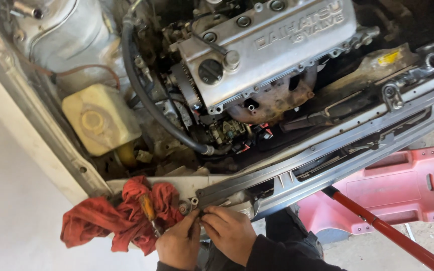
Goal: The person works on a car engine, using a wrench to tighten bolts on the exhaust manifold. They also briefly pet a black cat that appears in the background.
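Observation:
Both my hands meet at the bottom middle of the head view, over the front edge of a car's engine bay. My left hand (179, 243) and my right hand (228, 232) pinch a small dark metal part (200, 214) between their fingertips, too small to identify. Just beside my left hand lies a crumpled red rag (111, 221) with an orange-handled screwdriver (148, 209) resting on it. A few small round metal pieces (189, 203) sit on the ledge right above my fingers.
The open bay shows a silver valve cover (277, 40), a rusty exhaust manifold (277, 98), a black hose (141, 95) and a yellowed fluid reservoir (100, 119). A grey front crossmember (337, 150) runs diagonally. A red creeper (398, 185) and a red pole (388, 231) lie on the ground at right.

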